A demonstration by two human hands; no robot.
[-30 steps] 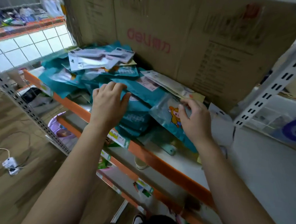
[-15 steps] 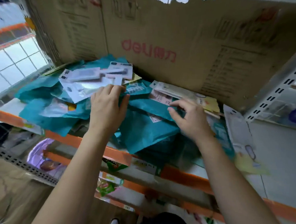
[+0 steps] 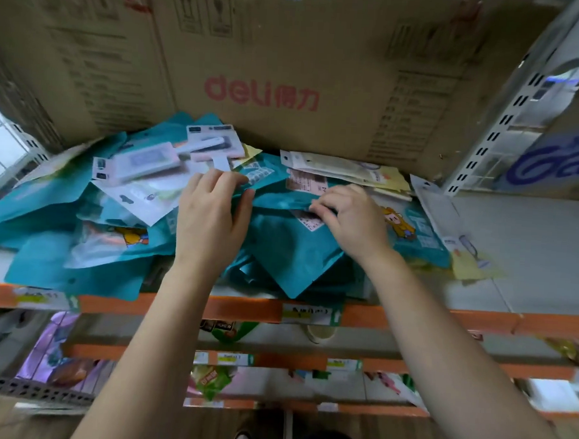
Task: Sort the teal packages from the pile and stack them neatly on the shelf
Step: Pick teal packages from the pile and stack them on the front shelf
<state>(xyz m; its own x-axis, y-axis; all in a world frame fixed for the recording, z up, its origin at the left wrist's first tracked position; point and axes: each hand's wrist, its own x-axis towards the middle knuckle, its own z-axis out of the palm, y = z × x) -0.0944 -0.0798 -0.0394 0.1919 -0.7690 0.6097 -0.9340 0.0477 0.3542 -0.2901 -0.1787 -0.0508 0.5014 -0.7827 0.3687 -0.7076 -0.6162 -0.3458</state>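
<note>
Our left hand (image 3: 211, 218) lies spread on the teal pile (image 3: 47, 200); our right hand (image 3: 355, 219) grip pinches a teal package (image 3: 289, 253) mid-shelf (image 3: 532, 238).

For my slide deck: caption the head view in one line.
Left hand rests on the pile while right hand pinches a teal package on the shelf.

Teal packages (image 3: 289, 253) piled askew, shelf (image 3: 531, 252)

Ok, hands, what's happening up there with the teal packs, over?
Left hand flat on the pile. Right hand pinching the top teal package by its edge. White packages and yellow packages mixed in, over.
</note>
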